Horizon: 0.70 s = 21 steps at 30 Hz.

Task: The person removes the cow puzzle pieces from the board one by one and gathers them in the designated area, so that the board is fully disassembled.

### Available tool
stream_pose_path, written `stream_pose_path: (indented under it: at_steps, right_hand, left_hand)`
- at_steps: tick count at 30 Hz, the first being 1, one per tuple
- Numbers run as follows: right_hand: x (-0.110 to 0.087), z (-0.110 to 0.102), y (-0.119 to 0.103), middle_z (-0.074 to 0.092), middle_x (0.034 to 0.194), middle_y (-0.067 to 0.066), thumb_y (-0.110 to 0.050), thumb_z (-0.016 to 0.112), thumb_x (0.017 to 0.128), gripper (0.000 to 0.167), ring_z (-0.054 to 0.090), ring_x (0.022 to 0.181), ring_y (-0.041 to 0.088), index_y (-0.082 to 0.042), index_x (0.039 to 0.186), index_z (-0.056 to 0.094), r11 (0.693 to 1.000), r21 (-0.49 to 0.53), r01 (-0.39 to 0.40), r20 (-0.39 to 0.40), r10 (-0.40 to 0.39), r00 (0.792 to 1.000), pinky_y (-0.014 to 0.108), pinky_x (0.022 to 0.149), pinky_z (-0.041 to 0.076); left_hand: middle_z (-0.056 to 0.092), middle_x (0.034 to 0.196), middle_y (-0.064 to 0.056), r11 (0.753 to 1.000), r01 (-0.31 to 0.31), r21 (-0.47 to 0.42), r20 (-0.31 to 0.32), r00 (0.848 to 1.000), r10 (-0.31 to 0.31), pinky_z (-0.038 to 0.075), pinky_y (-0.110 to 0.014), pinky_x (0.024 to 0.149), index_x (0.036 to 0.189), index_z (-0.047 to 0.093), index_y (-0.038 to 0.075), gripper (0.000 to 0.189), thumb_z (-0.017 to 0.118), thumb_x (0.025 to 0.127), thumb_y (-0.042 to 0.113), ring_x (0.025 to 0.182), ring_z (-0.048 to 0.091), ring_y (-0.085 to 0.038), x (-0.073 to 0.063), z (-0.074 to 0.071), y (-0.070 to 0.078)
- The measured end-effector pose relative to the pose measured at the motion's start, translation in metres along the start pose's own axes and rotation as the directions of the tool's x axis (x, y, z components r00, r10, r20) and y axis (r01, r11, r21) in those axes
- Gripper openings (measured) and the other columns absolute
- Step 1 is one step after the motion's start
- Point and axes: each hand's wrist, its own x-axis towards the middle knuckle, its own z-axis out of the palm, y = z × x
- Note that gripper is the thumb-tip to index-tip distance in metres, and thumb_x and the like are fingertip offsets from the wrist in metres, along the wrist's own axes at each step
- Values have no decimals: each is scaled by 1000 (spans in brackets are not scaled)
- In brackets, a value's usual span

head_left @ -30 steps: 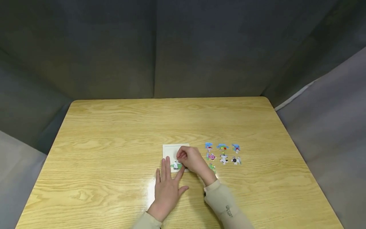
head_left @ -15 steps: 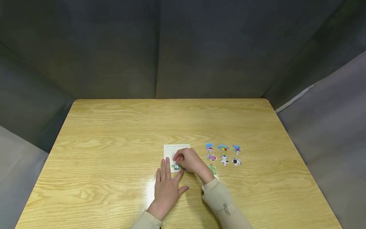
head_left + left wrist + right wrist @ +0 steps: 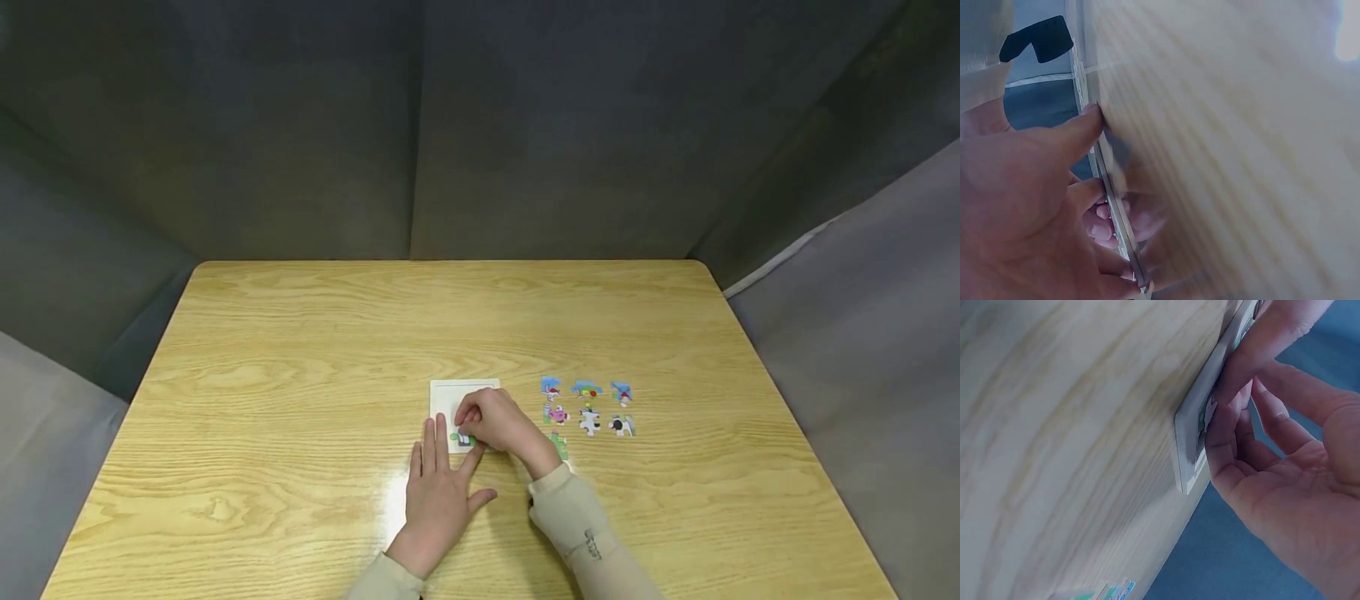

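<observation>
A small white puzzle tray [image 3: 444,398] lies on the table, with green and white puzzle pieces [image 3: 462,439] along its near edge. My left hand [image 3: 437,504] is spread flat with straight fingers, its fingertips on the tray's near left part and near edge. Over the tray, my right hand [image 3: 498,421] has its fingers curled down and pinches a puzzle piece [image 3: 1210,411] low against the board. Its fingers cover most of that piece. In the left wrist view, the left thumb [image 3: 1082,128] touches the table beside the tray.
To the right of the tray lie several loose puzzle pieces in rows, among them a blue one [image 3: 551,387], a pink one [image 3: 557,414] and a white one [image 3: 589,422]. A green piece [image 3: 558,445] sits close to the right wrist. Grey curtains [image 3: 300,133] surround the wooden table [image 3: 262,350].
My right hand has shifted slightly left and down onto the pieces at the tray's near edge, then held nearly still. My left hand has stayed in place.
</observation>
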Motion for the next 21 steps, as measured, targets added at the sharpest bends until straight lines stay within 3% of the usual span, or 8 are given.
stream_pose_path:
  at_steps: [10, 21]
  right_hand:
    - [0, -5, 2, 64, 74, 2, 1, 75, 82, 7, 56, 64, 8, -3, 86, 71, 996, 77, -36, 61, 31, 998, 22, 60, 49]
    - [-2, -9, 9, 64, 78, 2, 1, 70, 88, 4, 59, 67, 12, -1, 89, 67, 982, 189, -17, 107, -3, 994, 23, 60, 52]
  left_hand:
    - [13, 156, -32, 1000, -4, 23, 25, 1000, 4, 27, -54, 113, 149, 43, 35, 66, 50, 90, 64, 146, 12, -43, 1, -2, 1]
    - [14, 156, -32, 999, -2, 41, 24, 1000, 1, 27, -53, 112, 150, 39, 38, 66, 50, 90, 64, 146, 13, -42, 1, -1, 0]
